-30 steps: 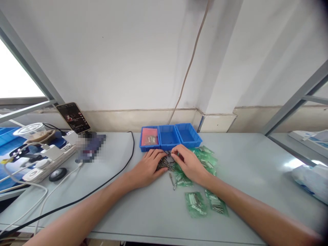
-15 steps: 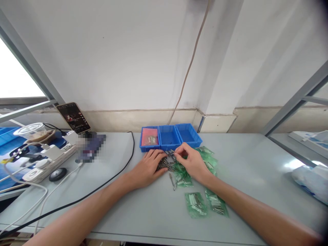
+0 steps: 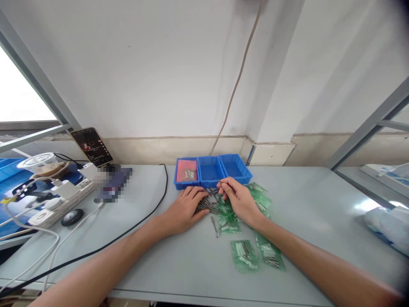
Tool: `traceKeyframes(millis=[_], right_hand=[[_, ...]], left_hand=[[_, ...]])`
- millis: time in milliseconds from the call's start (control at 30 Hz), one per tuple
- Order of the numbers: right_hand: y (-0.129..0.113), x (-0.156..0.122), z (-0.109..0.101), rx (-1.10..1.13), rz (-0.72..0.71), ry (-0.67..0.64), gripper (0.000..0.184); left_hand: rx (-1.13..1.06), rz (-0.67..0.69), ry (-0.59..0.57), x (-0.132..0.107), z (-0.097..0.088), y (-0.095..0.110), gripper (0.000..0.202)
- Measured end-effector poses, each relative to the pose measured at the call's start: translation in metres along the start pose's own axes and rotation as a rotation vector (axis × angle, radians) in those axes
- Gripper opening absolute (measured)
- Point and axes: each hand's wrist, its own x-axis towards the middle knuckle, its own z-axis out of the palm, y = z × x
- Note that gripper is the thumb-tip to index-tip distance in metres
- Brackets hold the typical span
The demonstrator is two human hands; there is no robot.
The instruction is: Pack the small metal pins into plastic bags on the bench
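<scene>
My left hand [image 3: 188,209] rests on the table with its fingers spread around the left side of a pile of slim metal pins [image 3: 209,206]. Across the pile, my right hand [image 3: 238,198] is closed in a pinch on a single metal pin [image 3: 220,183], of which only a small end shows. Two more pins [image 3: 215,225] lie loose just in front of the pile. Under and beside my right hand are several green plastic bags [image 3: 228,222]. Nearer to me, a green bag [image 3: 244,256] holds metal pins and white pieces, with a similar bag [image 3: 270,253] to its right.
Three blue bins stand behind my hands; the left bin [image 3: 186,185] holds a red packet [image 3: 187,169]. A black cable [image 3: 128,232] crosses the table at left, near a phone [image 3: 92,147] on a stand, a power strip [image 3: 62,200] and a round black object [image 3: 72,217].
My right hand has turned and drawn its fingers in, lifting the pin slightly away from the pile. My left hand has stayed in place.
</scene>
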Motion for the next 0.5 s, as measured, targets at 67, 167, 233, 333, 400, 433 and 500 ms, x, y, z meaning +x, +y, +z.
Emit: traceKeyframes(millis=[67,167,233,333,400,433,500], right_hand=[[-0.0006,-0.0001,0.0001,0.005,-0.003,0.008,0.029],[-0.0013,-0.0003,-0.0001,0.015,-0.002,0.030,0.027],[-0.0012,-0.0006,-0.0001,0.031,0.010,0.040,0.024],[-0.0007,-0.0008,0.0000,0.042,0.030,0.041,0.021],[-0.0007,-0.0009,0.0000,0.030,0.036,0.041,0.019],[-0.0008,-0.0008,-0.0001,0.021,0.035,0.043,0.018],[-0.0014,-0.0008,-0.0005,0.001,0.025,0.041,0.016]], left_hand=[[0.002,0.002,0.006,0.0001,0.0000,0.0000,0.044],[0.005,0.004,0.009,0.0001,0.0001,0.0001,0.044],[0.005,0.005,0.009,0.0001,0.0001,0.0002,0.044],[0.005,0.006,0.005,0.0001,-0.0002,0.0007,0.044],[0.008,0.002,-0.002,0.0001,-0.0005,0.0010,0.044],[0.010,0.000,-0.006,0.0002,-0.0007,0.0011,0.044],[0.013,-0.002,-0.013,0.0003,-0.0009,0.0011,0.044]])
